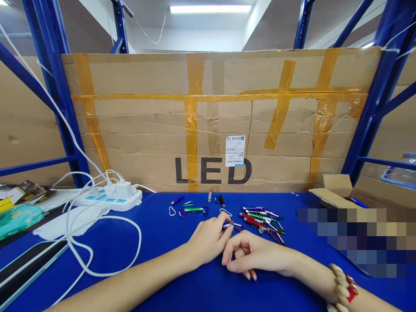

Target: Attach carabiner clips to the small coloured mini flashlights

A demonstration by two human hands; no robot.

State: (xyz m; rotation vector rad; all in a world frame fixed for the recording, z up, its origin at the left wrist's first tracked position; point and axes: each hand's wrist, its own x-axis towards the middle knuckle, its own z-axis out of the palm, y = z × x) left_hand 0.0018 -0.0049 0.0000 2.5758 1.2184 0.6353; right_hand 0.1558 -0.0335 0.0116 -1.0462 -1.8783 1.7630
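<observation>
My left hand point(209, 238) is closed, its thumb and fingers pinching a small silver pen-shaped flashlight point(227, 225). Close beside it, my right hand point(255, 253) has its fingers curled in and the thumb near the index fingertip; whatever they may hold is hidden. Just beyond my right hand lies a pile of slim flashlights point(260, 221) in purple, red, green and silver, with carabiner clips. Past my left hand are a green flashlight point(193, 209), a purple flashlight point(177, 199), a black flashlight point(222, 201) and a silver carabiner point(172, 211).
A white power strip point(130, 200) with plugs and looping white cables point(138, 229) occupies the left side of the blue table point(172, 286). Behind stands a taped cardboard sheet point(156, 130) marked LED. An open cardboard box point(338, 184) is at right, near a blurred-out patch.
</observation>
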